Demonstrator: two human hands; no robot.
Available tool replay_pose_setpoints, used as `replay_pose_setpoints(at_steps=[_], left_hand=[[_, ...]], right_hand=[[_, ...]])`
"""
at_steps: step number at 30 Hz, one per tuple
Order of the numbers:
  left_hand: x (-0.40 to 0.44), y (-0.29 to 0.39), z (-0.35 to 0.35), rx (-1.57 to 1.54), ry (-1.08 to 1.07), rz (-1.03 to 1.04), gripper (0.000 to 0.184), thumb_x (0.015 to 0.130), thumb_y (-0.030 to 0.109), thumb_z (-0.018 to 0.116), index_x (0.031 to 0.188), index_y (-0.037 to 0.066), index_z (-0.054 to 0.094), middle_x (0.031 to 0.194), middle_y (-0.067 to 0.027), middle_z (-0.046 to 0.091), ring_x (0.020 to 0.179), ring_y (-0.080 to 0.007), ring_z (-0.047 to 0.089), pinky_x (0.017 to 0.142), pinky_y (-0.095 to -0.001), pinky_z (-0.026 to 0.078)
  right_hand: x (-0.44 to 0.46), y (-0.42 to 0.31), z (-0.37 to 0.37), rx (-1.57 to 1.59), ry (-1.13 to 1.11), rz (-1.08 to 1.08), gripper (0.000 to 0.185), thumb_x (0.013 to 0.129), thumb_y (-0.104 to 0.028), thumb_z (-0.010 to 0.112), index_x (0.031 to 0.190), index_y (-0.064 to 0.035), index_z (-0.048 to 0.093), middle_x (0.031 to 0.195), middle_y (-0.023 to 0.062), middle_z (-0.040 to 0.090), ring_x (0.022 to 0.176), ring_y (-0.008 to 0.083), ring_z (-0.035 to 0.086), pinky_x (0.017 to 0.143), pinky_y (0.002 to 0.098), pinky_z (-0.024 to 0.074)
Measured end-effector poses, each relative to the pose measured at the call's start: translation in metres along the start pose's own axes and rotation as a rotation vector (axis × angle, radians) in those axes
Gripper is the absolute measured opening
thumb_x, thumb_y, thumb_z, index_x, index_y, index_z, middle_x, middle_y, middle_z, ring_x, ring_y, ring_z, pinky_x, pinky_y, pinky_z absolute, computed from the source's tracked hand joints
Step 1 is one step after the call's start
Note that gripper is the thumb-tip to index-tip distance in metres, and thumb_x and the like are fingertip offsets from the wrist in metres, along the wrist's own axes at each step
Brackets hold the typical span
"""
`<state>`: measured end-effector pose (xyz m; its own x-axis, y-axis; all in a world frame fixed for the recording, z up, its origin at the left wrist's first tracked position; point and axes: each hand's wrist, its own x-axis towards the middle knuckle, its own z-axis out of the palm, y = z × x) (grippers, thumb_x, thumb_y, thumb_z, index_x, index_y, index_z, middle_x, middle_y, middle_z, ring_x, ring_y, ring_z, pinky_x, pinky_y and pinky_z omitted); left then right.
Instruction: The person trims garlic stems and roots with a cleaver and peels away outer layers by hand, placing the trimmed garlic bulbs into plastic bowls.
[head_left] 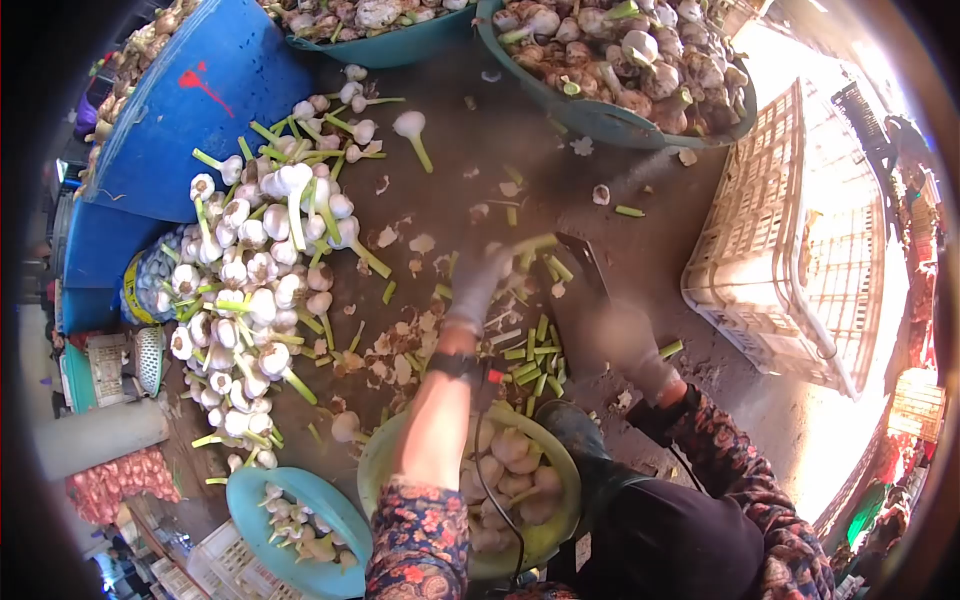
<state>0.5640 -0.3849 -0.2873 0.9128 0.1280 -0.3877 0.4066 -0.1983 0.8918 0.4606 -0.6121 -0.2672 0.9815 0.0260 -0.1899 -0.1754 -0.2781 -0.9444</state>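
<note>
My left hand, in a pale glove, is closed around a garlic bulb whose green stem points right; the fingers cover most of the bulb. To its right, my right hand, gloved and smeared by motion, grips a knife with a dark, narrow blade near the stem's tip. Below the hands lie cut green stem pieces and loose papery skins. A yellow-green basin of trimmed garlic bulbs stands under my left forearm.
Stemmed garlic bulbs are heaped at left beside a blue barrel. A large tub of untrimmed garlic stands at the back. A white plastic crate is on the right. A turquoise basin holds more garlic at lower left.
</note>
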Motion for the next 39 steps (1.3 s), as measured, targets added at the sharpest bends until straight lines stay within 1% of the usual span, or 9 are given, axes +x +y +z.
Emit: replay_pose_setpoints(at_steps=[1,9,13,18,21,25,33,35,39], left_hand=[[-0.019,0.007,-0.007,-0.392,-0.056,-0.289,0.039,0.081,0.034,0.058,0.103,0.001,0.057,0.092,-0.0099,0.062,0.083,-0.0197,0.063,0.071,-0.0333,0.050],[-0.164,0.038,-0.028,-0.862,0.172,-0.048,0.012,0.087,0.022,0.052,0.093,0.012,0.055,0.078,0.0009,0.054,0.065,-0.0090,0.054,0.060,-0.0231,0.046],[-0.199,0.038,-0.046,-0.977,0.315,-0.053,0.007,0.083,0.015,0.056,0.088,0.010,0.056,0.077,0.0007,0.054,0.066,-0.0095,0.053,0.051,-0.0225,0.040],[-0.236,0.005,-0.087,-0.837,0.069,-0.077,0.052,0.080,0.004,0.064,0.128,0.008,0.043,0.103,-0.0030,0.053,0.082,-0.0098,0.054,0.066,-0.0203,0.048],[-0.244,-0.001,-0.092,-0.530,0.189,0.012,0.061,0.078,0.002,0.067,0.132,0.007,0.041,0.105,-0.0018,0.053,0.087,-0.0085,0.053,0.072,-0.0203,0.048],[-0.254,0.004,-0.103,-0.601,0.275,-0.028,0.062,0.074,0.004,0.074,0.129,0.004,0.046,0.107,-0.0008,0.054,0.093,-0.0094,0.053,0.076,-0.0222,0.047],[-0.255,-0.032,-0.114,-0.141,0.311,0.156,0.052,0.068,0.019,0.081,0.110,0.001,0.055,0.093,-0.0081,0.063,0.084,-0.0163,0.062,0.075,-0.0288,0.050],[-0.261,-0.035,-0.113,0.511,0.407,0.404,0.046,0.068,0.022,0.081,0.103,0.001,0.059,0.090,-0.0096,0.064,0.082,-0.0190,0.063,0.073,-0.0310,0.051],[-0.266,-0.041,-0.119,0.671,0.346,0.499,0.040,0.070,0.020,0.079,0.101,0.003,0.061,0.094,-0.0091,0.065,0.083,-0.0195,0.064,0.075,-0.0314,0.051]], right_hand=[[0.002,-0.014,0.003,0.013,-0.006,0.005,0.019,0.082,-0.019,0.060,0.089,-0.0021,0.064,0.063,0.0079,0.060,0.061,0.0074,0.053,0.058,0.0288,0.0458],[-0.007,-0.145,0.040,-0.018,-0.155,-0.310,0.018,0.078,-0.016,0.063,0.090,-0.0038,0.065,0.074,0.0149,0.063,0.066,0.0307,0.063,0.059,0.0337,0.0481],[-0.010,-0.069,0.055,-0.368,-0.379,-0.253,0.024,0.079,-0.025,0.060,0.088,-0.0028,0.063,0.077,0.0157,0.063,0.067,0.0332,0.061,0.061,0.0360,0.0474],[-0.029,-0.088,0.058,-0.107,-0.370,0.030,0.023,0.081,-0.026,0.060,0.084,-0.0030,0.062,0.072,0.0198,0.061,0.069,0.0352,0.062,0.060,0.0374,0.0472],[-0.045,-0.110,0.070,-0.269,-0.554,-0.224,0.019,0.083,-0.018,0.056,0.077,-0.0001,0.057,0.063,0.0173,0.054,0.056,0.0251,0.052,0.056,0.0356,0.0433],[-0.045,-0.107,0.078,-0.361,-0.657,-0.150,0.027,0.081,-0.029,0.060,0.081,-0.0021,0.060,0.071,0.0196,0.060,0.069,0.0370,0.061,0.063,0.0408,0.0473],[-0.056,-0.153,0.075,-0.593,-0.753,-0.535,0.022,0.076,-0.026,0.062,0.081,-0.0056,0.056,0.070,0.0148,0.059,0.068,0.0336,0.061,0.061,0.0413,0.0481],[-0.060,-0.159,0.079,-0.590,-0.770,-0.589,0.020,0.073,-0.023,0.064,0.078,-0.0063,0.055,0.068,0.0126,0.058,0.065,0.0310,0.061,0.058,0.0392,0.0475],[-0.061,-0.160,0.086,-0.637,-0.807,-0.582,0.023,0.070,-0.024,0.066,0.079,-0.0059,0.055,0.067,0.0121,0.058,0.065,0.0316,0.061,0.059,0.0402,0.0474]])
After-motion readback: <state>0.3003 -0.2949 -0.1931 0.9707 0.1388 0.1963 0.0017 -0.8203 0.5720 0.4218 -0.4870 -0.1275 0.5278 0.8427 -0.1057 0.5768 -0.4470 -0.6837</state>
